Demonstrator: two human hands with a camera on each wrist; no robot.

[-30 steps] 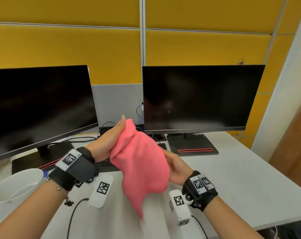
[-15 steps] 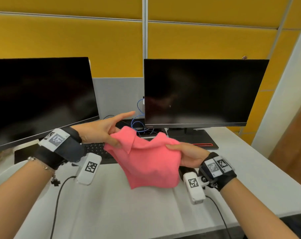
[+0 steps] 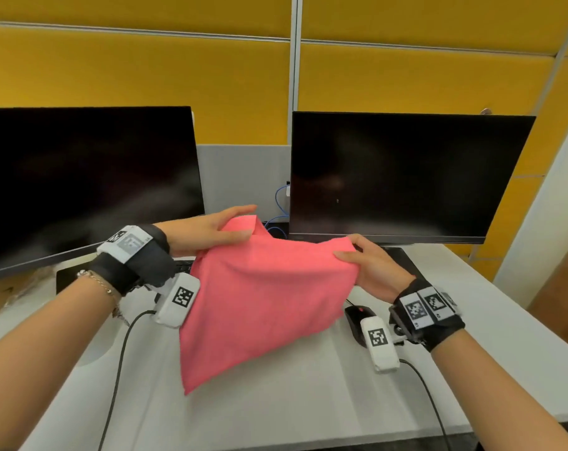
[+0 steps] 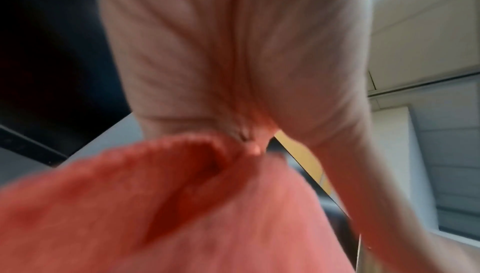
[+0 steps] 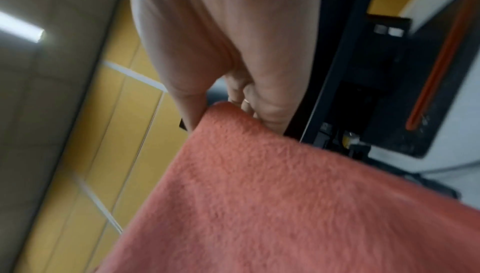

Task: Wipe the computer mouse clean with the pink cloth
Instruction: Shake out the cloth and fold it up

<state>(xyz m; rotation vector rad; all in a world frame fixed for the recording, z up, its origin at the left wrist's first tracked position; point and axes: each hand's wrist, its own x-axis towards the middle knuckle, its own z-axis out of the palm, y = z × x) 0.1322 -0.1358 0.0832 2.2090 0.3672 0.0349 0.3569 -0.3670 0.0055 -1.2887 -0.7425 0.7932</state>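
Note:
The pink cloth (image 3: 263,297) hangs spread out above the desk, held by both hands at its top corners. My left hand (image 3: 240,227) pinches the upper left corner between thumb and fingers; the left wrist view shows the cloth (image 4: 182,205) bunched under the thumb. My right hand (image 3: 350,252) pinches the upper right corner (image 5: 233,117). The black computer mouse (image 3: 357,315) with a red wheel lies on the desk under my right wrist, partly hidden by the wrist camera. It is clear of the cloth.
Two dark monitors (image 3: 81,187) (image 3: 403,177) stand at the back of the white desk (image 3: 308,402). A black keyboard (image 3: 183,265) peeks out behind the cloth. Blue cables (image 3: 281,203) hang between the screens. Yellow partition panels rise behind.
The cloth went from a bunched lump to a spread sheet as my hands pulled apart. The mouse has come into view under my right wrist.

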